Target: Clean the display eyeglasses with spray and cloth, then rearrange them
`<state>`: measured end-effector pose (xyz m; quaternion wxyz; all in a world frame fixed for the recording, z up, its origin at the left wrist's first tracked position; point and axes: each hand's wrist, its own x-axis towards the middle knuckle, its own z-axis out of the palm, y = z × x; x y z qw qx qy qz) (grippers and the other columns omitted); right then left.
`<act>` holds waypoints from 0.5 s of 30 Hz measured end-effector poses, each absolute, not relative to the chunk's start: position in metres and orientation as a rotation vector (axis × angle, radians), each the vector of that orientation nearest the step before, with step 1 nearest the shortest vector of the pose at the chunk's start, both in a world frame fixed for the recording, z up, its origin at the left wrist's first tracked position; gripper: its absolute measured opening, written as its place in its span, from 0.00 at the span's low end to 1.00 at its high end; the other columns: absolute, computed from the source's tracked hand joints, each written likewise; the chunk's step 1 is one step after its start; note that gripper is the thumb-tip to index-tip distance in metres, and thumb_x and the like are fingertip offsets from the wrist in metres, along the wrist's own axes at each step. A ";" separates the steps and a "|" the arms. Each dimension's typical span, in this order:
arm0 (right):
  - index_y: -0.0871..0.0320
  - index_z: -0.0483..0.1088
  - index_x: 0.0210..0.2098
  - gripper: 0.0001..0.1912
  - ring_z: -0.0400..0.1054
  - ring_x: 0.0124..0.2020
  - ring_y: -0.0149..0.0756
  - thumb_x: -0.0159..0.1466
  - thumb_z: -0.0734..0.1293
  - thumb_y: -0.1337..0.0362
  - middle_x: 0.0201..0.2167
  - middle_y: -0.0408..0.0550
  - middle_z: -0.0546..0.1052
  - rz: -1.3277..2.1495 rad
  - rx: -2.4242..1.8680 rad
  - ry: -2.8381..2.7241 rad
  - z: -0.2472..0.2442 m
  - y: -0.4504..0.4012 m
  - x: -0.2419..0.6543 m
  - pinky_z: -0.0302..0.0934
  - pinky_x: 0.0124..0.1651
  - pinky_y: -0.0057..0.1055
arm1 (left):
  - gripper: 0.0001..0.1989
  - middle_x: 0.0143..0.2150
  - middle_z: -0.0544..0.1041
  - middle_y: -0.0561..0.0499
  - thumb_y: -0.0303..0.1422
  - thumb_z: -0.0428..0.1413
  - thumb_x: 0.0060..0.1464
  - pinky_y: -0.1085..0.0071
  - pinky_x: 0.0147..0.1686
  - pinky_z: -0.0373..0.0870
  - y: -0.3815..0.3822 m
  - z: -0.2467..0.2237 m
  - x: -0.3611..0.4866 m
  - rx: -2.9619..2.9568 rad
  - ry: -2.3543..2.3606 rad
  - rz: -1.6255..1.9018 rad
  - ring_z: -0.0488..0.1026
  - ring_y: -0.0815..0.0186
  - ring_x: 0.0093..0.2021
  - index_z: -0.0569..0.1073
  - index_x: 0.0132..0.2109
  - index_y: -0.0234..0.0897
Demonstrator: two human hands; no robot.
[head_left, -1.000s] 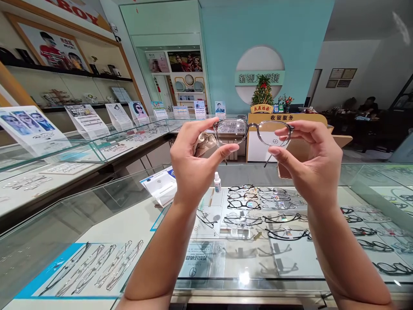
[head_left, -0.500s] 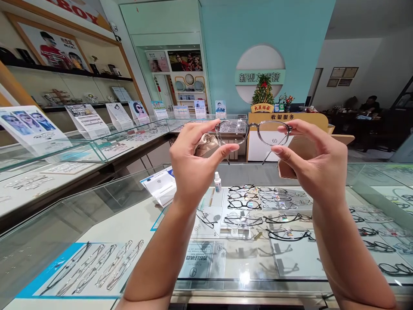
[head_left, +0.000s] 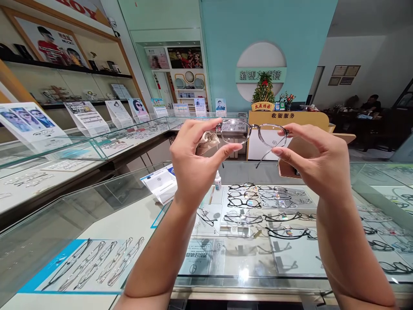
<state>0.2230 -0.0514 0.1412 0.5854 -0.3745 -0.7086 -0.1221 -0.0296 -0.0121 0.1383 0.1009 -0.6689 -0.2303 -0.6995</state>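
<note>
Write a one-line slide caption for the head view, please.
Left hand and right hand hold eyeglasses above a glass display case.

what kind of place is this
Probably an optician's shop: there is a pair of glasses held up, rows of spectacle frames in a glass display case, and a card picturing sunglasses.

Clear-lensed eyeglasses [head_left: 254, 126] with thin, rounded rims are held up, slightly lower at the right end, temples unfolded and slanting down; left fingers [head_left: 208, 125] and right fingers [head_left: 305, 131] pinch the ends. A crumpled beige cloth [head_left: 207, 142] is bunched just left of the eyeglasses.
</note>
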 end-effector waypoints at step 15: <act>0.48 0.82 0.51 0.17 0.80 0.48 0.47 0.64 0.79 0.52 0.47 0.48 0.86 -0.250 -0.949 -1.763 0.143 -0.050 0.229 0.71 0.55 0.48 | 0.25 0.45 0.79 0.49 0.44 0.76 0.49 0.61 0.41 0.80 -0.016 0.137 -0.026 -1.950 -0.642 -2.024 0.77 0.61 0.45 0.83 0.54 0.53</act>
